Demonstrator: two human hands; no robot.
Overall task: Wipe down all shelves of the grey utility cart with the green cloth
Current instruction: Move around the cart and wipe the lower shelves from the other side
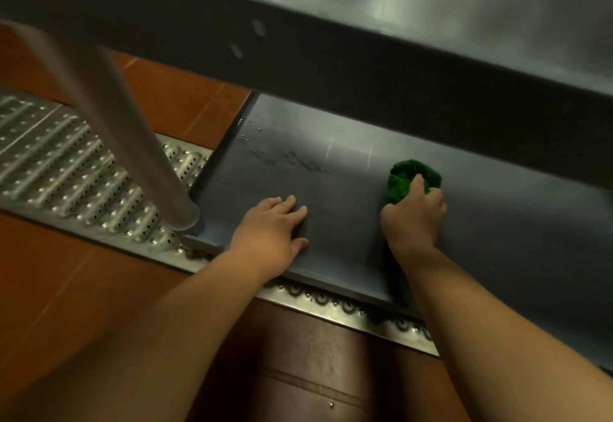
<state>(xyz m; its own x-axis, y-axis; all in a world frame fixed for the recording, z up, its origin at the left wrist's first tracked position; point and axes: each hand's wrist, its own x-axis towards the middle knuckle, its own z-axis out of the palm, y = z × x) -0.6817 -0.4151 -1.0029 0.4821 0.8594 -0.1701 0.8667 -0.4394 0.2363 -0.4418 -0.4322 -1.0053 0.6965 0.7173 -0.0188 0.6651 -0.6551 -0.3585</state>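
I look down at the bottom shelf (345, 222) of the grey utility cart, seen under the edge of the shelf above (331, 66). My right hand (413, 219) grips a bunched green cloth (409, 178) and holds it against the shelf surface near its middle. My left hand (272, 229) rests flat on the shelf near its front edge, fingers straight. Water droplets and wet streaks (285, 156) lie on the shelf at the back left. The far part of the bottom shelf is hidden by the shelf above.
A round metal cart post (132, 143) rises from the shelf's front left corner. A perforated metal floor drain grate (73, 169) runs under and left of the cart. Orange-brown floor tiles (66, 289) surround it.
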